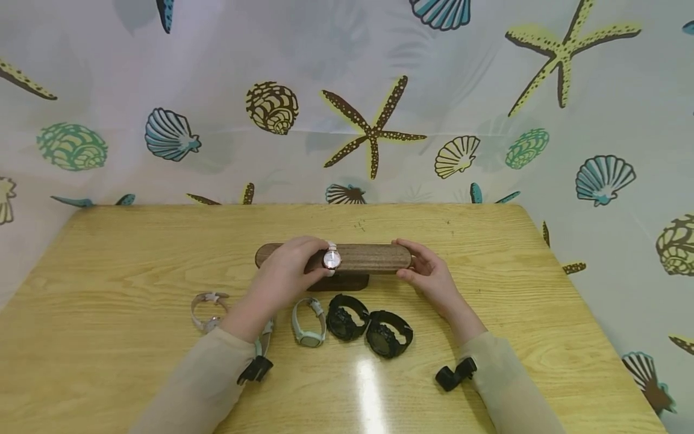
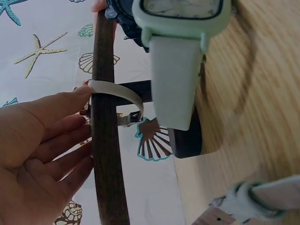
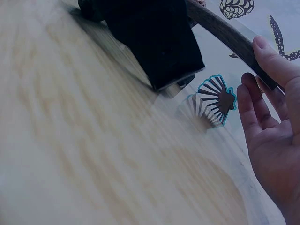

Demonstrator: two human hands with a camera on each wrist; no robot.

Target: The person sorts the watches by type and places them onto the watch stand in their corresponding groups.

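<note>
A dark wooden watch stand (image 1: pixel 374 258) has a long rounded bar above a short base (image 1: pixel 338 282). Around the bar loops a white-strapped watch (image 1: pixel 332 259) with a round, rose-gold-rimmed face. My left hand (image 1: pixel 284 268) pinches this watch between thumb and fingers, near the bar's left part. In the left wrist view its strap (image 2: pixel 117 89) hangs in a loop behind the bar, the buckle toward the base. My right hand (image 1: pixel 434 280) grips the bar's right end, thumb on one side and fingers on the other, as the right wrist view also shows.
In front of the stand lie a mint green watch (image 1: pixel 310 339), two black watches (image 1: pixel 343 319) (image 1: pixel 386 342) and a pale-strapped watch (image 1: pixel 197 310). Another mint watch (image 1: pixel 264 340) is partly hidden under my left wrist. A shell-patterned cloth (image 1: pixel 217 72) hangs behind the wooden table (image 1: pixel 135 259).
</note>
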